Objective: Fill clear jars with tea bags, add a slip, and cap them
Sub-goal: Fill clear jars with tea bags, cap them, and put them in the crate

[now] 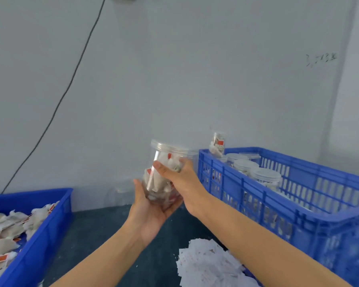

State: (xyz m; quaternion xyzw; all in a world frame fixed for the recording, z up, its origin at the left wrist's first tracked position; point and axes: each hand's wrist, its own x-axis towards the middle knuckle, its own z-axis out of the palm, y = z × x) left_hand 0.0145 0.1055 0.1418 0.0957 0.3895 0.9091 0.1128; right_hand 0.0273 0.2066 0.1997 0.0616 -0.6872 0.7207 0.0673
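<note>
Both hands on one jar [164,175], centre of frame, held in the air and tilted. Left hand [149,212] cups the base from below, palm up, fingers curled under the bottom. Right hand [178,179] wraps the upper body, thumb across the front wall. The jar is packed with tea bags and its clear lid [168,147] is already on.

Left to right:
- lower left: blue bin [39,230] heaped with loose tea bags [6,226]
- centre: the held jar
- bottom centre: pile of white paper slips [209,264] on the surface
- right: blue slatted crate [298,204] holding capped jars [265,175], one more jar [218,145] lying on top at its far corner (also filled)

Step, as I read it: this jar is filled and capped, so it's at handoff, probably about to go into the crate. Can't confirm the lid is fully tight, and the slip isn't clearly readable inside. Next move calls for carrying it right, clearing the crate rim, and setting it into a free spot among the capped jars without knocking them.

Surface: dark blue-grey worktop [104,235]. Room: plain pale wall [195,69], a black cable [71,83] running diagonally down the upper left, faint scribbled marks upper right.
</note>
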